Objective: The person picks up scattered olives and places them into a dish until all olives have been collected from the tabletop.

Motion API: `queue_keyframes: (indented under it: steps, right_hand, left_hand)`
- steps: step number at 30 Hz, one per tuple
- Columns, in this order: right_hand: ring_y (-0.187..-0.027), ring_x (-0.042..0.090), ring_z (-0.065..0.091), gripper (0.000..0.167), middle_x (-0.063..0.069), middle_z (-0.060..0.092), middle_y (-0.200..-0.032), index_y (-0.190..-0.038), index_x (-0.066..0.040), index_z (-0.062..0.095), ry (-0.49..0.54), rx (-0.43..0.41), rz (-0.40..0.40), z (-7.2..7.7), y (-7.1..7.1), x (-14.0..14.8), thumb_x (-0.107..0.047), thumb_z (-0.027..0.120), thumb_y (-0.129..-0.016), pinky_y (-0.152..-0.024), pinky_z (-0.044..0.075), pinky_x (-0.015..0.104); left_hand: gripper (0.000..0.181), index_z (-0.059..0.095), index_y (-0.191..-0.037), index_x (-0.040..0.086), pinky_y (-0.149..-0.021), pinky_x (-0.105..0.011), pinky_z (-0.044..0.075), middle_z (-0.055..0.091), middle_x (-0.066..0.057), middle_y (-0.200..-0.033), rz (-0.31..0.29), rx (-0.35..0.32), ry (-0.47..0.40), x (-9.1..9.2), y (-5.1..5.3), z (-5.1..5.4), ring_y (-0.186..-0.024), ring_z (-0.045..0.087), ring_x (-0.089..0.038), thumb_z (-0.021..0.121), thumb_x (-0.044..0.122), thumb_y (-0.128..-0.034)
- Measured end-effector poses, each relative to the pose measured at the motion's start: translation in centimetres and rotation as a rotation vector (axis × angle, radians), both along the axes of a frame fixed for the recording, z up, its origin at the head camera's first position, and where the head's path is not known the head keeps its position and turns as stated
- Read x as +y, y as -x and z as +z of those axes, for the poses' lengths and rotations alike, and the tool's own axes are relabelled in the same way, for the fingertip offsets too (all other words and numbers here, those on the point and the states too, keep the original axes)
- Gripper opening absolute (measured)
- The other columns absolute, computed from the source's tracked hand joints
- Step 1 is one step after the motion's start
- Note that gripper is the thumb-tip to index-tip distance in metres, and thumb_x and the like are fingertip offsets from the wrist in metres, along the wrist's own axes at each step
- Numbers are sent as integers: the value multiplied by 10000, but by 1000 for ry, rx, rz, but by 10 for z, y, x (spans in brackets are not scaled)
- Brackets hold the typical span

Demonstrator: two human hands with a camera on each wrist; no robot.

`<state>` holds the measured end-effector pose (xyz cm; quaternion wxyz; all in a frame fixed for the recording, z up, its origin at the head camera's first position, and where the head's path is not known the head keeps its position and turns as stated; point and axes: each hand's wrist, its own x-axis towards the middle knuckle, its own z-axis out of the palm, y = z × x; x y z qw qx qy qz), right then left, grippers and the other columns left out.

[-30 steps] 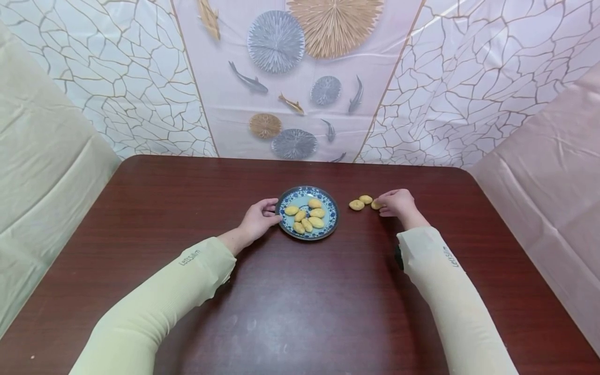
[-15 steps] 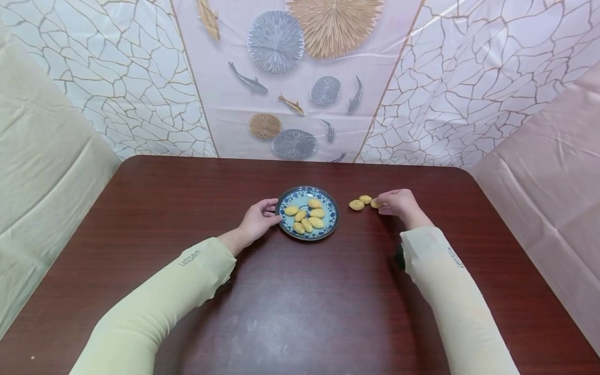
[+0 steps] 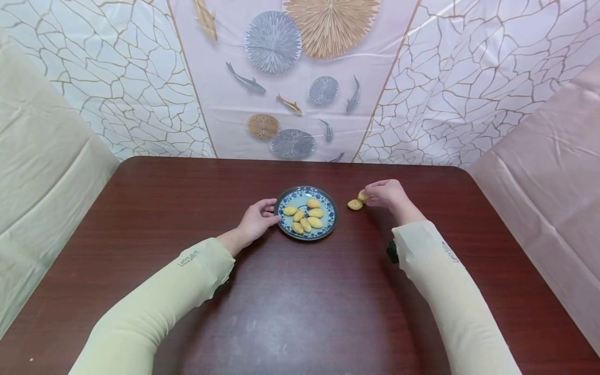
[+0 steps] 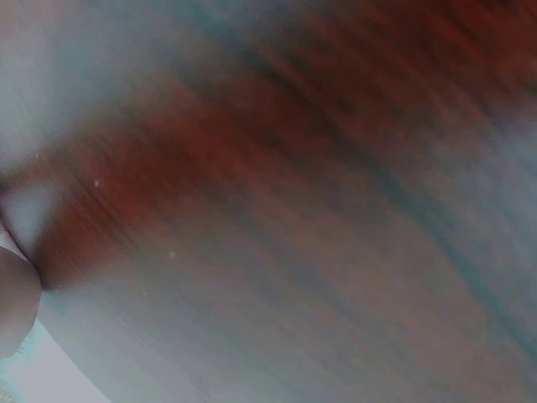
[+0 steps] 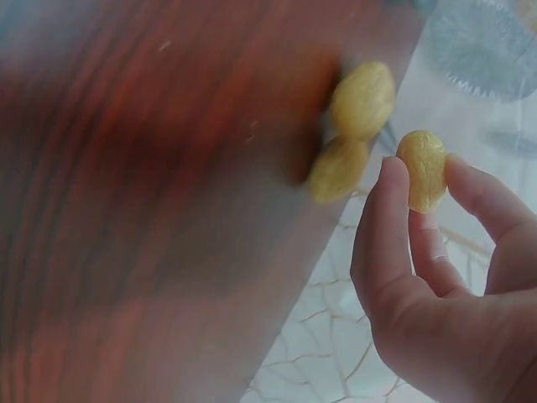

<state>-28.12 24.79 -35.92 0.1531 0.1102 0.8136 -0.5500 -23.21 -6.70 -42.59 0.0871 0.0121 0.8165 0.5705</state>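
A plate (image 3: 330, 229) with a blue floral rim stands near the table's middle, bearing several small yellow oval pieces (image 3: 315, 222) that look like little potatoes. My left hand (image 3: 255, 221) holds the plate's left edge, thumb at the rim and fingers bent beside it. In the left wrist view only a bit of this hand (image 4: 17, 298) shows at the left side. To the right, my right hand (image 3: 388, 194) pinches one yellow oval piece (image 5: 423, 168) between thumb and fingers. Two more yellow pieces (image 5: 363, 99) lie touching each other on the table; in the head view my fingers partly cover this group.
The dark red-brown table (image 3: 290, 312) has a glossy top. Behind it hangs a patterned cloth (image 3: 292, 78) with printed discs and fish. Plain pale cloths (image 3: 548, 172) close off both sides.
My right hand has moved left and slightly away from me, and the rightmost yellow piece has left its spot on the table. My left hand stays at the plate.
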Motion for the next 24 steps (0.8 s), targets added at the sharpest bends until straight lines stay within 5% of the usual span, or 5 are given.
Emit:
queue_keyframes:
  steps: [11, 24]
  right_hand:
    - [-709, 91, 655, 394, -45, 633, -694, -1207, 98, 539, -83, 1, 28, 11, 4, -34, -128, 601, -891, -928, 503, 387]
    - [-729, 124, 664, 365, 111, 656, -937, -1199, 71, 570, -69, -25, 79, 9, 6, -78, -71, 621, -867, -888, 525, 373]
  left_hand:
    - [506, 460, -1338, -17, -813, -230, 496, 555, -228, -1205, 0, -6, 2, 0, -1, 2, -1057, 573, -301, 619, 31, -860]
    - [498, 460, -1330, -37, -801, -217, 497, 553, -241, -1198, -5, 5, -2, 0, -1, 1, -1042, 574, -300, 614, 27, -861]
